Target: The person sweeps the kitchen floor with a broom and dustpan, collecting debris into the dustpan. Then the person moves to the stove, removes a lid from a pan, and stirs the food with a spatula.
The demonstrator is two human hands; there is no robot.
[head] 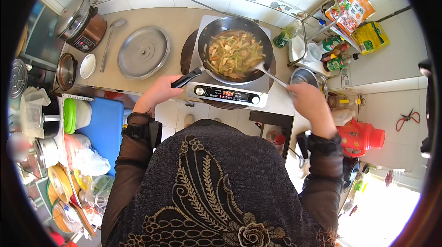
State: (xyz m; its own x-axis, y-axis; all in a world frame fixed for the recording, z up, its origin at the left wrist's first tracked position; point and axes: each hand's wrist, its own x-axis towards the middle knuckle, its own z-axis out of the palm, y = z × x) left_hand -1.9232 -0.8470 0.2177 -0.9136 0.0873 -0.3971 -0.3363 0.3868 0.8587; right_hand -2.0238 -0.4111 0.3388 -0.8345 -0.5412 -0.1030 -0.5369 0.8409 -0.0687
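A dark wok [221,26] stands on a silver induction cooker [226,94] whose red display is lit. In it lies a mix of pale green vegetable strips [233,52], orange pieces and pale chunks in some sauce. My left hand [160,91] is closed around the wok's black handle [186,78]. My right hand [307,102], slightly blurred, grips a metal spatula [276,78] by its handle; the spatula's blade touches the food at the wok's lower right side.
Left of the cooker lie a large metal lid [143,52], a ladle [109,43], a small white bowl [88,66] and a rice cooker [81,22]. To the right are a metal bowl [304,76], a green-labelled bottle [286,35], a rack [304,45] of bottles and a red thermos [361,138].
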